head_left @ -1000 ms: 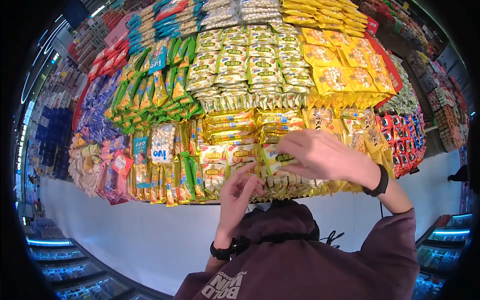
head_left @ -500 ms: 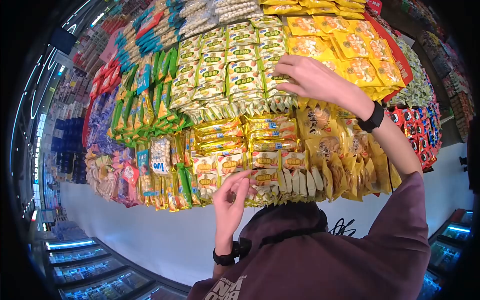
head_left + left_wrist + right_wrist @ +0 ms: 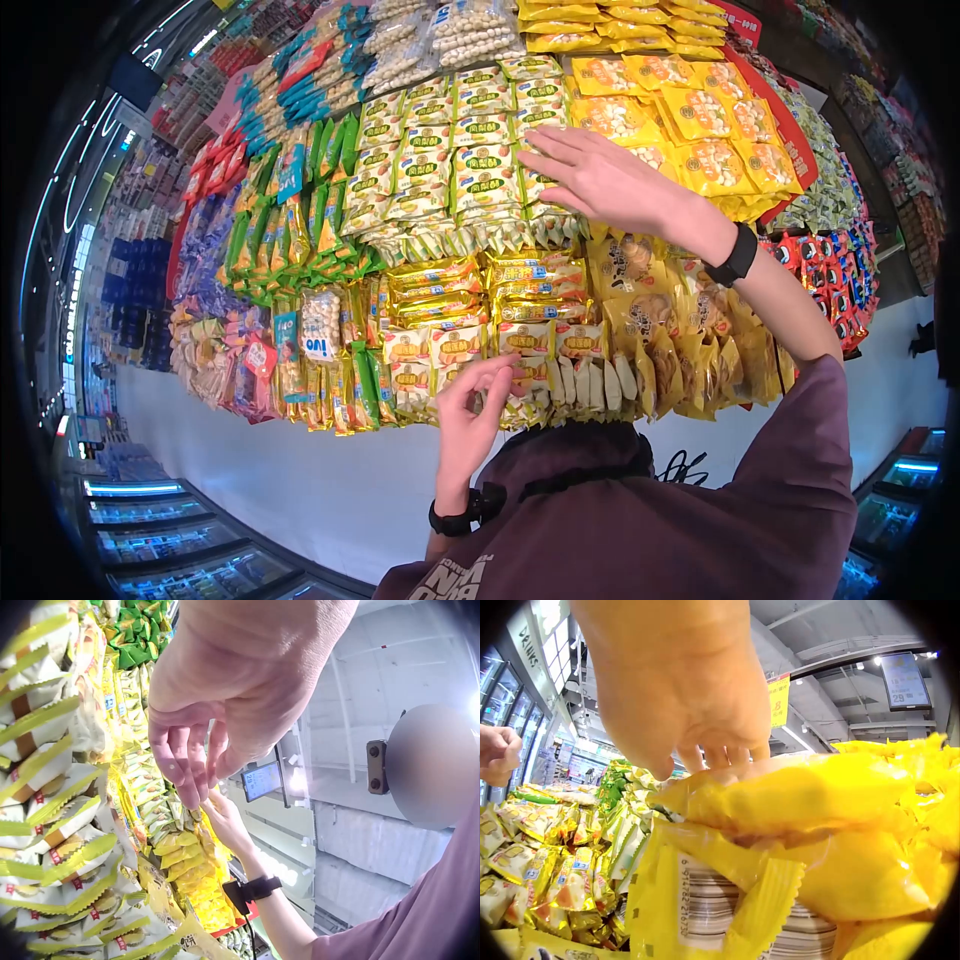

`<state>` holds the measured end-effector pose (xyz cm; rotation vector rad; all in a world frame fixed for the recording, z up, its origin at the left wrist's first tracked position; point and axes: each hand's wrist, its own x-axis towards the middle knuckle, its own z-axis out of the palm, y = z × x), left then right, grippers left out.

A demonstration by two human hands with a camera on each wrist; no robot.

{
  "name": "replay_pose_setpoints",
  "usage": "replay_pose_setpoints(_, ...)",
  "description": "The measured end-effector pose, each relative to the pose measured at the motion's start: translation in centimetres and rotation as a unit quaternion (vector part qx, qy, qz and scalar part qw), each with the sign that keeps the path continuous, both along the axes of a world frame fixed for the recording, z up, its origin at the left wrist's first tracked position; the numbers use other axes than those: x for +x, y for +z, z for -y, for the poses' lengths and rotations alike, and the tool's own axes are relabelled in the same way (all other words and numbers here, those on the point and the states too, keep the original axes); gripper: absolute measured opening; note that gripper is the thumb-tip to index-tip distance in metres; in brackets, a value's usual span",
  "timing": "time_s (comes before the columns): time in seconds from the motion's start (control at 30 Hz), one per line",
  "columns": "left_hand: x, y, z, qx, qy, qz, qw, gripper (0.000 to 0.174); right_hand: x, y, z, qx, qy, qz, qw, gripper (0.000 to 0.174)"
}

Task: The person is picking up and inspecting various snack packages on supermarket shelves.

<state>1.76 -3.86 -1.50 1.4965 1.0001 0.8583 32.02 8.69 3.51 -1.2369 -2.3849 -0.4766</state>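
My right hand [image 3: 615, 185] lies over the right-hand columns of white-and-green pineapple cake packets [image 3: 487, 182], its fingers straight and pointing left. In the right wrist view, the same hand [image 3: 682, 694] reaches past a stack of yellow bags [image 3: 817, 795], which partly hide its fingertips. My left hand [image 3: 468, 415] hovers at the front edge of the display, beside small white-and-yellow pastry packets [image 3: 458, 346]. Its fingers are loosely bent, and in the left wrist view nothing shows between the fingers and thumb of this hand [image 3: 225, 697].
Behind the front packets lie gold-wrapped bars [image 3: 538, 278]. Clear yellow-printed bags [image 3: 640, 320] fill the front right, green packets [image 3: 322, 200] the left. A red board [image 3: 770, 110] edges the display at right. Glass-fronted coolers [image 3: 180, 545] stand along the lower left.
My right hand has moved from the front packets, where it held a green-and-white packet, up to the pineapple cake stack. Its fingers have straightened, and no packet shows in them. The left hand has barely moved.
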Motion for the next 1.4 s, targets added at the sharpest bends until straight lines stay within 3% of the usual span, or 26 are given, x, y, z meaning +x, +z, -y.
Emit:
replay_pose_setpoints(0.17, 0.0, -0.5, 0.1, -0.013, 0.011, 0.02, 1.0, 0.018, 0.4, -1.5, -0.4, -0.049, -0.03, 0.034, 0.998, 0.049)
replay_pose_setpoints(0.4, -0.3, 0.2, 0.3, -0.02, 0.008, 0.005, 1.0, 0.02, -0.4, 0.3, 0.1, -0.085, -0.041, 0.026, 0.995, 0.05)
replay_pose_setpoints(0.7, -0.8, -0.8, 0.5, -0.025, 0.035, 0.04, 0.998, 0.017, -0.2, -1.1, -0.3, -0.016, -0.044, 0.039, 0.998, 0.054)
replay_pose_setpoints(0.8, -1.0, -0.4, 0.5, -0.027, 0.034, 0.039, 0.998, 0.017, -0.1, 0.1, -0.4, -0.057, -0.037, 0.02, 0.997, 0.051)
replay_pose_setpoints(0.9, -1.1, -0.6, 0.5, -0.02, 0.039, 0.039, 0.998, 0.018, 0.2, 3.7, -2.1, -0.05, -0.032, 0.001, 0.998, 0.043)
replay_pose_setpoints(1.07, -1.4, -0.6, 0.7, -0.02, 0.035, 0.043, 0.998, 0.019, 1.3, 7.8, -8.7, -0.192, -0.13, 0.027, 0.972, 0.04)
replay_pose_setpoints(1.1, -1.5, -0.5, 0.7, -0.014, 0.033, 0.041, 0.999, 0.019, 1.4, 8.0, -9.6, -0.21, -0.144, 0.019, 0.967, 0.038)
replay_pose_setpoints(1.2, -1.8, 0.0, 0.8, -0.015, 0.042, 0.038, 0.998, 0.019, 0.8, 6.2, -11.9, -0.128, -0.081, -0.021, 0.988, 0.038)
replay_pose_setpoints(1.4, -3.0, -1.1, 1.0, -0.01, 0.063, 0.037, 0.997, 0.017, -0.9, 4.9, -13.9, -0.167, -0.085, -0.003, 0.982, 0.037)
